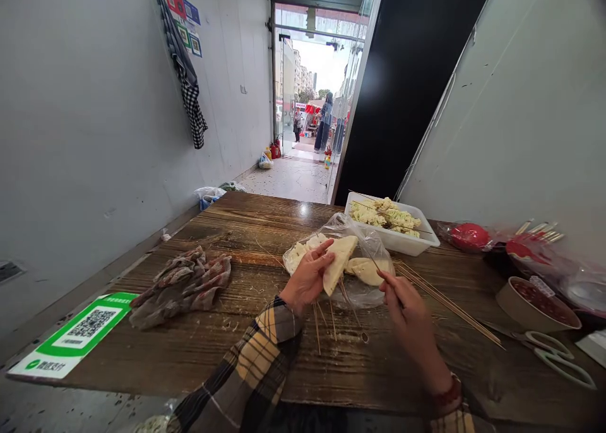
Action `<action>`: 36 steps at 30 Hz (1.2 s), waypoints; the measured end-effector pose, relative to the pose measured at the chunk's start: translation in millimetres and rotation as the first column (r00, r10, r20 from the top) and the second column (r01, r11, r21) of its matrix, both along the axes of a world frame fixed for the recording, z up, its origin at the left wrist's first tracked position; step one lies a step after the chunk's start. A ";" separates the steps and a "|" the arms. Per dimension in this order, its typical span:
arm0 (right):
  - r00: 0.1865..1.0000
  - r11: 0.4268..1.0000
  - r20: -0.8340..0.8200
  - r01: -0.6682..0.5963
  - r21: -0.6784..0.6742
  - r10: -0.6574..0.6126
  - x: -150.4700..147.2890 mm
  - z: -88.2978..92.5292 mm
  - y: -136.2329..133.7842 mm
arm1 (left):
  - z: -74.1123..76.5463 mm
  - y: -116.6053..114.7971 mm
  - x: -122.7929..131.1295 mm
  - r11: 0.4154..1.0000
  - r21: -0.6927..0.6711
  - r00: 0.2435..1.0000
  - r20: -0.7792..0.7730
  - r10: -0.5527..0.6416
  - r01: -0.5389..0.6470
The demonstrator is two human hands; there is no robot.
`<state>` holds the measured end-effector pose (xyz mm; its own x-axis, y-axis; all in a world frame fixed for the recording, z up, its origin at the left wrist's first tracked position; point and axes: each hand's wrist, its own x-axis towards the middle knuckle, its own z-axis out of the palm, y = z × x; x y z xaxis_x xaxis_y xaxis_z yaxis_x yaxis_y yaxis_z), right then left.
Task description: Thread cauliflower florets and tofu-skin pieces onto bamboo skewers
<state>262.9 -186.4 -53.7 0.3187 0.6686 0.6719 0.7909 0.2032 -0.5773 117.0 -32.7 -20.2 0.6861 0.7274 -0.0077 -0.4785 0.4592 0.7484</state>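
My left hand (307,276) is closed on a pale, flat, wedge-shaped piece of food (341,262), perhaps flatbread or tofu; I cannot tell which. The piece is held tilted above a clear plastic bag (348,221). In my right hand (408,310) a thin bamboo skewer (373,256) is pinched, pointing up and to the left, apart from the wedge. More pale slices (372,271) lie on the bag between my hands. Below the wedge, several skewer ends (317,332) stick out toward me over the table.
Loose skewers (454,307) lie right of my right hand, near green-handled scissors (553,351). A white tub (416,242) holds skewered cauliflower. A bowl of red sauce (540,303) stands at right. Left are a crumpled cloth (189,281) and a QR-code sign (78,332) on the wooden table (246,357).
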 end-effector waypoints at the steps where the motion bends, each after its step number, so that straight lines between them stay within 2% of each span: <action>1: 1.000 1.000 -0.016 -0.002 -0.002 0.002 -1.2 0.8 -0.2 | -1.3 -0.1 1.1 1.000 0.009 1.000 0.004 -0.010 0.010; 4: 0.997 1.000 -0.077 -0.005 -0.011 0.005 -3.7 2.1 -1.9 | -5.6 1.6 3.5 0.999 0.034 1.000 0.005 -0.030 0.029; 9: 0.958 0.992 -0.271 -0.112 -0.057 0.092 -10.6 3.6 -6.4 | -9.9 8.8 2.7 0.995 0.019 0.995 0.015 0.100 -0.101; 13: 0.928 0.982 -0.354 -0.163 -0.093 0.120 -19.7 5.2 -7.8 | -7.8 9.2 1.4 0.991 0.038 0.991 0.025 0.130 -0.131; 20: 0.971 0.990 -0.232 -0.086 -0.115 0.058 -34.9 2.2 -6.9 | -5.2 5.9 1.9 0.981 0.108 0.987 -0.014 0.160 -0.158; 29: 0.983 0.982 -0.146 -0.129 -0.141 0.109 -43.5 -3.2 -6.2 | 0.3 5.8 -0.6 0.970 0.077 0.972 -0.033 0.234 -0.231; 36: 0.983 0.978 -0.132 -0.146 -0.145 0.127 -44.7 -2.9 -7.7 | 1.3 6.8 -1.6 0.951 0.139 0.957 -0.044 0.286 -0.277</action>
